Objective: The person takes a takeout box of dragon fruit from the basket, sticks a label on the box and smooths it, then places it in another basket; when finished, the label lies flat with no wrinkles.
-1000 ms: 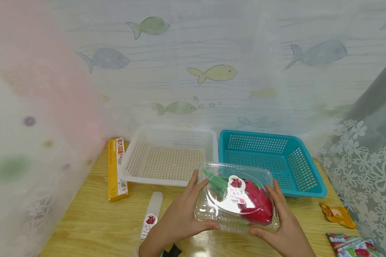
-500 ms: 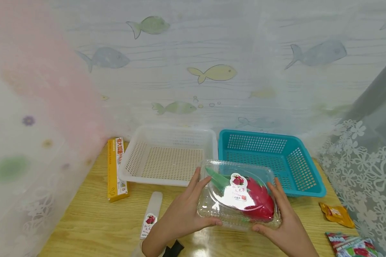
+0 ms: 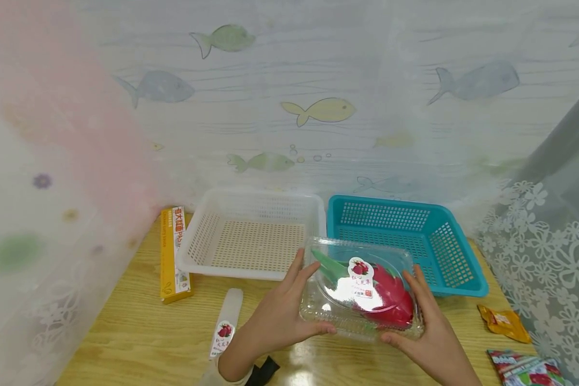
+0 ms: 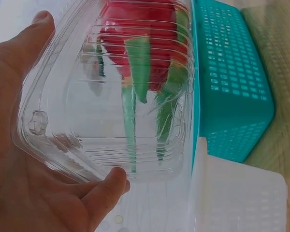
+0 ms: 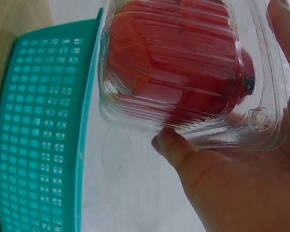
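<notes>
Between both hands, raised off the table, is a clear plastic clamshell box (image 3: pixel 325 316), its lid tilted toward the head camera. Inside lies a red dragon fruit (image 3: pixel 395 300) with green leaf tips, partly behind a white sticker (image 3: pixel 362 279) on the lid. The left hand (image 3: pixel 282 313) grips the box's left end, thumb at the near edge and fingers along the side. At the other end the right hand (image 3: pixel 431 327) holds it the same way. Ribbed plastic walls and the red fruit show close up in both wrist views. The box overlaps the front of the two baskets in the head view.
Behind the box stand a white basket (image 3: pixel 251 272) and a teal basket (image 3: pixel 455 252). A yellow carton (image 3: pixel 171 262) lies left, near a white strip with a sticker (image 3: pixel 224 327). An orange packet (image 3: pixel 504 323) and a colourful packet (image 3: pixel 526 370) lie right. A black item (image 3: pixel 264 372) sits by the left wrist.
Both hands have moved the clamshell box slightly to the right and a little up in the head view. The grip on it looks the same.
</notes>
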Demonstrator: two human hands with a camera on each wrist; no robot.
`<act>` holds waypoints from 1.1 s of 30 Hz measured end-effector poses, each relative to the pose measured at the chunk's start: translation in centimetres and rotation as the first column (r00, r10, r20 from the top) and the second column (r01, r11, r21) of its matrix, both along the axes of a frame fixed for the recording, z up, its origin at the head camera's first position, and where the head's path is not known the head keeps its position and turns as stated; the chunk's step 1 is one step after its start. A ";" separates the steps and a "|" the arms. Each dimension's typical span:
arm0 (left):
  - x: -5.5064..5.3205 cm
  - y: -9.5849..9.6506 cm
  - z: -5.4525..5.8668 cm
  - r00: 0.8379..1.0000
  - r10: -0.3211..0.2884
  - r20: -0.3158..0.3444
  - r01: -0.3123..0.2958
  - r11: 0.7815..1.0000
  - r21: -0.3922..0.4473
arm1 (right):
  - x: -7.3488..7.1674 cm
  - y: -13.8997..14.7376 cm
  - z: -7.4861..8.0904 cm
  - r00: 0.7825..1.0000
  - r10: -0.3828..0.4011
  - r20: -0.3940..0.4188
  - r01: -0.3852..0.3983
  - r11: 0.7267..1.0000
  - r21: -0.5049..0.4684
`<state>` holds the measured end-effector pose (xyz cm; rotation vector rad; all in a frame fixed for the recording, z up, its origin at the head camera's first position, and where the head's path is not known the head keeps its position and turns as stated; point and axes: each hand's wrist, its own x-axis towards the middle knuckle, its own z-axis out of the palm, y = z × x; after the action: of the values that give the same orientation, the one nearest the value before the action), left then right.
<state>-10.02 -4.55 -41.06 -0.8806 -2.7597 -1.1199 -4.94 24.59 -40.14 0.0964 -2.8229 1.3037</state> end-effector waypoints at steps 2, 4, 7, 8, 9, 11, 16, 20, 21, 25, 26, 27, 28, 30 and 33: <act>-0.1 0.1 0.1 1.000 -0.001 0.004 0.001 1.000 0.003 | -0.1 0.1 0.1 1.000 0.001 -0.004 -0.001 1.000 0.004; -0.2 0.2 0.2 1.000 -0.002 0.006 0.002 1.000 0.003 | -0.1 0.1 0.1 1.000 0.001 -0.009 -0.001 1.000 0.003; -0.3 0.2 0.3 1.000 -0.002 0.007 0.002 1.000 0.006 | -0.2 0.2 0.2 1.000 0.001 -0.015 -0.001 1.000 -0.005; -0.3 0.3 0.3 1.000 -0.003 0.007 0.003 1.000 0.008 | -0.3 0.2 0.2 1.000 -0.001 -0.017 0.001 1.000 -0.006; -0.4 0.3 0.3 1.000 -0.003 0.002 0.003 1.000 0.006 | -0.3 0.2 0.2 1.000 -0.002 -0.017 0.002 1.000 -0.008; -0.4 0.3 0.3 1.000 -0.002 -0.003 0.002 1.000 0.003 | -0.4 0.3 0.2 1.000 -0.003 -0.016 0.003 1.000 -0.012; -0.6 0.4 0.4 1.000 0.002 -0.004 -0.002 1.000 -0.008 | -0.5 0.4 0.3 1.000 -0.006 -0.013 0.006 1.000 -0.010; -0.8 0.6 0.4 1.000 -0.002 -0.003 0.002 1.000 -0.005 | -0.8 0.5 0.3 1.000 -0.004 -0.023 0.004 1.000 -0.004; -0.8 0.6 0.4 1.000 -0.004 -0.003 0.004 1.000 -0.001 | -0.8 0.5 0.3 1.000 -0.003 -0.025 0.003 1.000 -0.003; -1.0 0.7 0.3 1.000 -0.005 -0.012 0.005 1.000 -0.004 | -1.0 0.6 0.3 1.000 -0.004 -0.024 0.004 1.000 0.008; -1.0 0.7 0.3 1.000 -0.004 -0.016 0.004 1.000 -0.007 | -1.0 0.6 0.3 1.000 -0.005 -0.025 0.005 1.000 0.011; -1.1 0.7 0.3 1.000 -0.003 -0.021 0.003 1.000 -0.008 | -1.1 0.6 0.3 1.000 -0.005 -0.025 0.006 1.000 0.011; -1.1 0.8 0.3 1.000 -0.003 -0.024 0.003 1.000 -0.009 | -1.1 0.7 0.4 1.000 -0.006 -0.027 0.006 1.000 0.009; -1.3 0.8 0.3 1.000 -0.004 -0.021 0.004 1.000 -0.006 | -1.3 0.7 0.4 1.000 -0.006 -0.030 0.006 1.000 0.006; -1.5 0.9 0.3 1.000 -0.002 -0.010 0.002 1.000 0.002 | -1.5 0.7 0.5 0.999 -0.004 -0.035 0.004 1.000 -0.003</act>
<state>-11.51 -3.60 -40.73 -0.8859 -2.7503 -1.1148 -6.44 25.33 -39.63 0.1116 -2.7908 1.2922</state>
